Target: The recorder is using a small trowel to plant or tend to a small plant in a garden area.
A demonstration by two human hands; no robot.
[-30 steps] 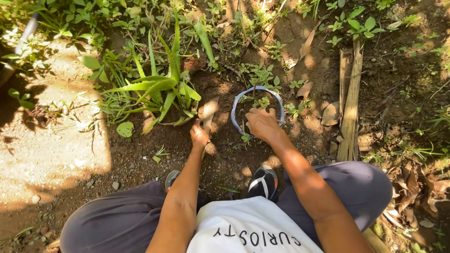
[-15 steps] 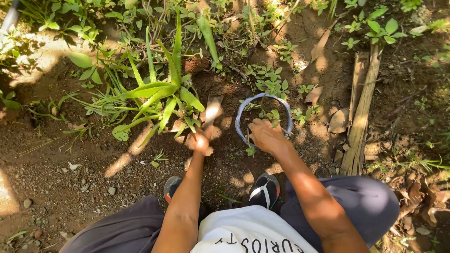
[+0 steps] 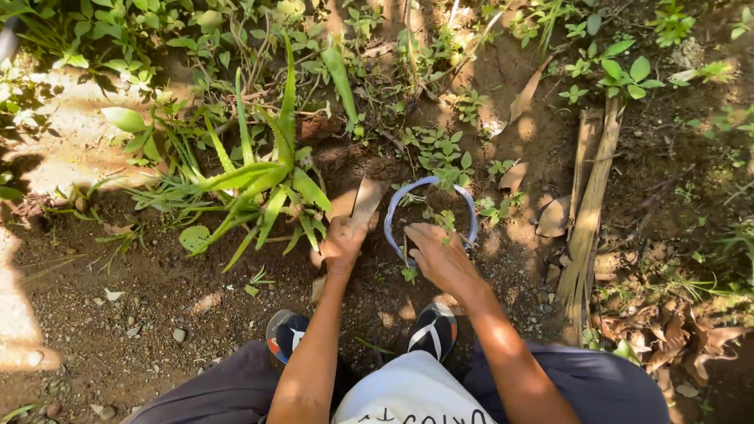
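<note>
A round pot with a pale blue rim [image 3: 466,206] sits sunk in dark soil, and a small green seedling [image 3: 444,221] stands in it. My right hand [image 3: 441,257] lies flat on the soil inside the near side of the rim, fingers touching the seedling's base. My left hand [image 3: 343,245] is just left of the pot, closed around a flat tan blade-like tool [image 3: 367,201] whose tip points away from me into the ground by the rim. My two sandalled feet [image 3: 433,330] are planted just below the hands.
A long-leaved green plant [image 3: 267,184] grows close to the left of my left hand. Dry split stalks [image 3: 591,196] lie upright to the right of the pot, with dead leaves [image 3: 667,330] beyond. Weeds cover the far ground. Pebbly bare dirt [image 3: 141,314] lies at left.
My left hand has moved forward with the flat tool, up beside the pot's left rim. My right hand has stayed in the pot. The view has shifted slightly.
</note>
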